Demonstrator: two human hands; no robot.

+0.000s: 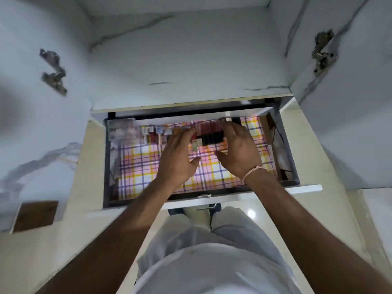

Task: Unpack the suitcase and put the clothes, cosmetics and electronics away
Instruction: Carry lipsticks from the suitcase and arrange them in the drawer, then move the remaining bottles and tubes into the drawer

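drawer pulled open, top access free. near half of checked liner bare. far edge crowded w/ row of cosmetics; clear bag blocks far-left corner.

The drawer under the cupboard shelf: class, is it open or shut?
Open. The drawer is pulled out, showing its checked liner and a row of cosmetics along the back, with both hands inside.

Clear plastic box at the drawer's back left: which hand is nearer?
Left. The left hand is right of the clear plastic box, over the cosmetics; the right hand is farther right.
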